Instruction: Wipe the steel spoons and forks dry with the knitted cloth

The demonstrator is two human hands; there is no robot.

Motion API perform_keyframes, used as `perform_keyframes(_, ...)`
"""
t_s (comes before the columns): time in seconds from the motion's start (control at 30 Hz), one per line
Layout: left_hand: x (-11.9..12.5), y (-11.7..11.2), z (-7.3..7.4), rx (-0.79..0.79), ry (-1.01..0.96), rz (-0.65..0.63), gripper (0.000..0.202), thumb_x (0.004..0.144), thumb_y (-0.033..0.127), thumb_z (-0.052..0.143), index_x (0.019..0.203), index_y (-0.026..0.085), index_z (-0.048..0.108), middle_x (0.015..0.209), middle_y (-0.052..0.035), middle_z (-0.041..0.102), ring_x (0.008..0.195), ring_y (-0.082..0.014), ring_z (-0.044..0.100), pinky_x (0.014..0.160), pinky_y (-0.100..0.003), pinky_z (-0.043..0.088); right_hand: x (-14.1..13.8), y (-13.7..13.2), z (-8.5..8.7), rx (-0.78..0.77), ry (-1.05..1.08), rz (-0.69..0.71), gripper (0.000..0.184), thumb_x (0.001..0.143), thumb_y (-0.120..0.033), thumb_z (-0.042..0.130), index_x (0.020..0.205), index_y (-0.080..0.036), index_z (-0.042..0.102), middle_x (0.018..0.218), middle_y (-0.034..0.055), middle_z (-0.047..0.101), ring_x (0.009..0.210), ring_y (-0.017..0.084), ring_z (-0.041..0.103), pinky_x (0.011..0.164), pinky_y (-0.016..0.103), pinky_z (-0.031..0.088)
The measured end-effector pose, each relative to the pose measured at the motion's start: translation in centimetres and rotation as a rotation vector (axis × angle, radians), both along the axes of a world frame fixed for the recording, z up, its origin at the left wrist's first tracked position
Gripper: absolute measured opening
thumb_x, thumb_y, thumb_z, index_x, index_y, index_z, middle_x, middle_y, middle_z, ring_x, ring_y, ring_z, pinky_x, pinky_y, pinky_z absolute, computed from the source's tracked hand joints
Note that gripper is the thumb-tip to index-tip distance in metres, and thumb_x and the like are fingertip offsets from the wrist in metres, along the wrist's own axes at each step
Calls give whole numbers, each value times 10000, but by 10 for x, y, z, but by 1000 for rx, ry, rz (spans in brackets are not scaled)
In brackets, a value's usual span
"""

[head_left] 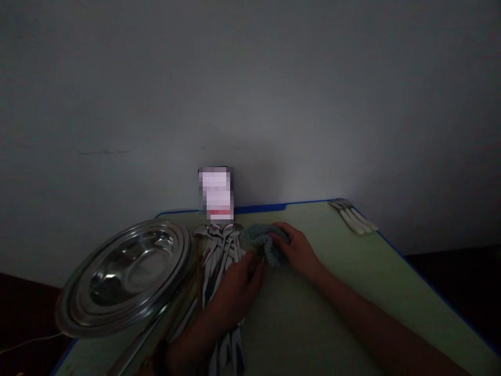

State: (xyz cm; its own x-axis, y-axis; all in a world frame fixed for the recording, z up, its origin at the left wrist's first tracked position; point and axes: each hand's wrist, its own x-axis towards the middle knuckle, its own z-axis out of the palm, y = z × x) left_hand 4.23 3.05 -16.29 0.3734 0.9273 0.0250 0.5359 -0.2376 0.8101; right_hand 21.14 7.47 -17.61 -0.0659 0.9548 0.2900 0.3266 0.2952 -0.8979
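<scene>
My left hand [235, 290] rests over a row of metal spoons [217, 245] laid on the pale green table [332, 292]; its fingers curl near the edge of a grey-blue knitted cloth [260, 237]. My right hand [295, 250] lies on that cloth with fingers closed around it. What the left fingers pinch, if anything, is hidden in the dim light.
A stack of steel plates [125, 274] sits at the table's left edge. A blurred white card [216, 193] stands against the grey wall. Several white-handled utensils [354, 216] lie at the far right corner. The table has a blue rim [430, 287].
</scene>
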Motion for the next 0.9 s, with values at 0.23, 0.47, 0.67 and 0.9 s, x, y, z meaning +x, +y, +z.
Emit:
perform_keyframes(0.23, 4, -1, 3, -19, -6, 9, 184, 888, 299, 383, 854, 167, 506, 695, -12, 577, 619, -150, 526, 520, -226, 323, 2, 2, -3, 24, 60, 60, 258, 854, -343, 454, 927, -191, 649, 871, 44, 676, 810, 185, 607, 783, 314, 449)
perform_keyframes(0.47, 1, -4, 6, -78, -96, -121, 270, 882, 211, 383, 1151, 199, 413, 871, -19, 604, 786, -155, 565, 693, -256, 402, 5, 6, -14, 27, 156, -126, 295, 878, -359, 376, 999, -184, 579, 961, 72, 642, 893, 204, 580, 828, 356, 435)
perform_keyframes(0.67, 0, -8, 3, -19, -111, -2, 130, 909, 226, 341, 980, 204, 448, 805, 3, 552, 749, -141, 524, 680, -250, 384, 4, 9, -18, 62, 184, -188, 302, 837, -305, 431, 1102, -217, 545, 1126, 64, 561, 1081, 197, 499, 972, 374, 354)
perform_keyframes(0.9, -2, -9, 6, -17, -75, 29, 167, 887, 228, 353, 908, 184, 513, 682, 22, 517, 584, -124, 454, 537, -223, 326, 1, 3, -9, 26, 223, -151, 381, 824, -335, 489, 1191, -242, 532, 1180, 65, 536, 1111, 206, 480, 974, 378, 346)
